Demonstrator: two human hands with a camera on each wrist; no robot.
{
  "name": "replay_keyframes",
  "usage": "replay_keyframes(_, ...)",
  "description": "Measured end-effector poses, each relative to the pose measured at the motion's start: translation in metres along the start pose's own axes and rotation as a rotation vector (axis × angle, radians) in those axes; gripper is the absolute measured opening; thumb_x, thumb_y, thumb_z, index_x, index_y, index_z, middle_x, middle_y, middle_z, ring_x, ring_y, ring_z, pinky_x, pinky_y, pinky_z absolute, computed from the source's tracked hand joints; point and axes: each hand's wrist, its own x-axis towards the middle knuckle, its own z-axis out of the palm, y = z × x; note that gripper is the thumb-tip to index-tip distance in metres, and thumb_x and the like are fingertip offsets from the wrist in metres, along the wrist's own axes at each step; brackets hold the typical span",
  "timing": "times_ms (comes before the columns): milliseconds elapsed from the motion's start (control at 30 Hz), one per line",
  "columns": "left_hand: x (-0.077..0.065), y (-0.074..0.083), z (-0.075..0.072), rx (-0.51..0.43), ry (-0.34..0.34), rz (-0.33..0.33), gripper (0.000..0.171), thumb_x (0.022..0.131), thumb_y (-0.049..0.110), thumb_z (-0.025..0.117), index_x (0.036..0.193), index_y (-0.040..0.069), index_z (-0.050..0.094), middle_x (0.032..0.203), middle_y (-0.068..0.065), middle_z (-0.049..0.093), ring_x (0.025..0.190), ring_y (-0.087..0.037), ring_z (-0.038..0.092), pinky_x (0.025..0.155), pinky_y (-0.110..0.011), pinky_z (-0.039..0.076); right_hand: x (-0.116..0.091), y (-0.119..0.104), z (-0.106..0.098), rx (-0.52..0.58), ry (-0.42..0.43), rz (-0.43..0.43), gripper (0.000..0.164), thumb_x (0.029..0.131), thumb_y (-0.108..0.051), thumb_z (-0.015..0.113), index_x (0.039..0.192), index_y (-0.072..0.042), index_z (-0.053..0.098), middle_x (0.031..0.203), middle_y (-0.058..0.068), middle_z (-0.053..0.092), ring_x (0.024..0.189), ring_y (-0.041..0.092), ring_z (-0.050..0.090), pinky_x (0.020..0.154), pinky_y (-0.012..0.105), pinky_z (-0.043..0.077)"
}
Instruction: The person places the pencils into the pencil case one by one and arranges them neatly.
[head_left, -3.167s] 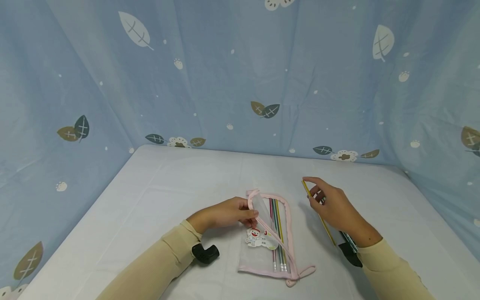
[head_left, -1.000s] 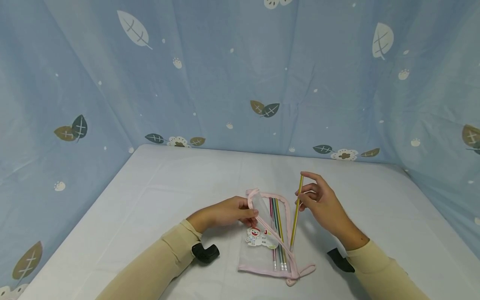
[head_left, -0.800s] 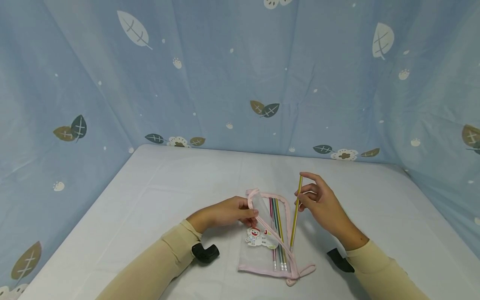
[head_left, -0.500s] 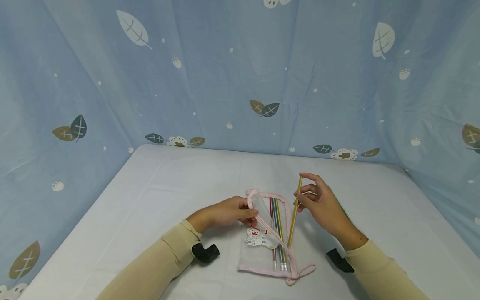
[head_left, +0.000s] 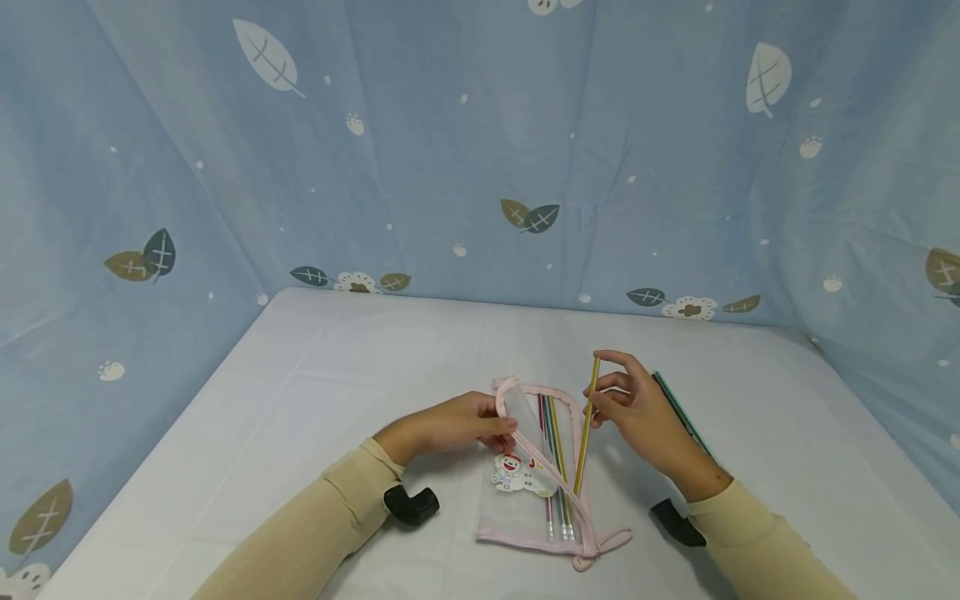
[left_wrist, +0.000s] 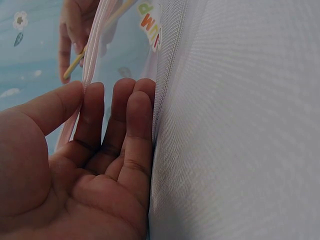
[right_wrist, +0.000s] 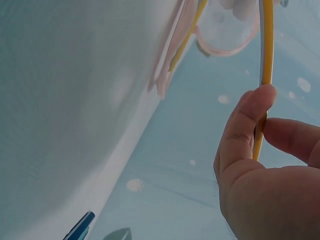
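Observation:
My left hand [head_left: 467, 423] pinches the pink-trimmed edge of a clear mesh pencil pouch [head_left: 504, 523], lifting its front flap; thumb and forefinger meet on the trim [left_wrist: 93, 57] in the left wrist view. Several pencils [head_left: 558, 442] in red, green and yellow lie inside, by the right side. Over the pouch's right edge, my right hand [head_left: 639, 407] holds a yellow pencil [head_left: 587, 429] steeply tilted, forefinger at its upper end. The pencil's lower end passes behind the raised flap at the opening. In the right wrist view, thumb and fingers pinch the pencil [right_wrist: 267, 45].
Green pencils [head_left: 678, 408] lie on the white table [head_left: 360, 358] just right of my right hand, partly behind it. A pink strap [head_left: 615, 540] sticks out from the pouch's lower right corner. A blue leaf-print curtain [head_left: 450, 150] surrounds the table's back and sides.
My right hand has brought the yellow pencil leftward from beside the pouch, turned it steeper and lowered its end into the opening. The green pencils have come into view. My left hand stays put.

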Motion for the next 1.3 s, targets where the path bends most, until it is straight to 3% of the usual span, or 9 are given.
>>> replay_keyframes(533,-0.001,0.001,0.001,0.003,0.005,0.002,0.025,0.104,0.019,0.054,0.102,-0.003,0.067,0.093,-0.005,0.072,0.084,-0.011,0.068,0.083,-0.025,0.056,-0.001,0.004,0.001,0.026,-0.076,0.016,0.058,0.098,-0.004,0.060,0.149,-0.009,0.032,0.112,0.029,0.057,0.080,0.021,0.068,0.072,0.033,0.061)
replay_keyframes(767,-0.001,0.001,0.002,0.009,0.012,-0.004,0.026,0.104,0.020,0.055,0.103,-0.003,0.067,0.094,-0.007,0.073,0.084,-0.010,0.068,0.083,-0.025,0.056,0.000,0.006,0.004,0.003,-0.102,0.022,0.061,0.096,-0.007,0.064,0.149,-0.015,0.035,0.112,0.026,0.060,0.080,0.022,0.069,0.073,0.035,0.060)
replay_keyframes(1067,-0.001,0.001,0.002,0.017,0.011,-0.010,0.026,0.104,0.020,0.055,0.103,-0.003,0.067,0.094,-0.007,0.072,0.084,-0.011,0.068,0.084,-0.024,0.056,0.000,0.007,0.008,0.013,-0.155,-0.002,0.069,0.093,-0.002,0.066,0.151,-0.015,0.032,0.108,0.023,0.061,0.082,0.020,0.070,0.072,0.037,0.061)
replay_keyframes(1300,0.000,0.000,0.002,0.020,0.004,-0.009,0.027,0.104,0.020,0.054,0.104,-0.003,0.067,0.095,-0.007,0.072,0.085,-0.010,0.067,0.084,-0.025,0.056,-0.003,0.008,0.012,-0.060,-0.227,-0.003,0.079,0.091,-0.002,0.069,0.155,-0.017,0.025,0.108,0.023,0.063,0.083,0.022,0.072,0.071,0.031,0.060)
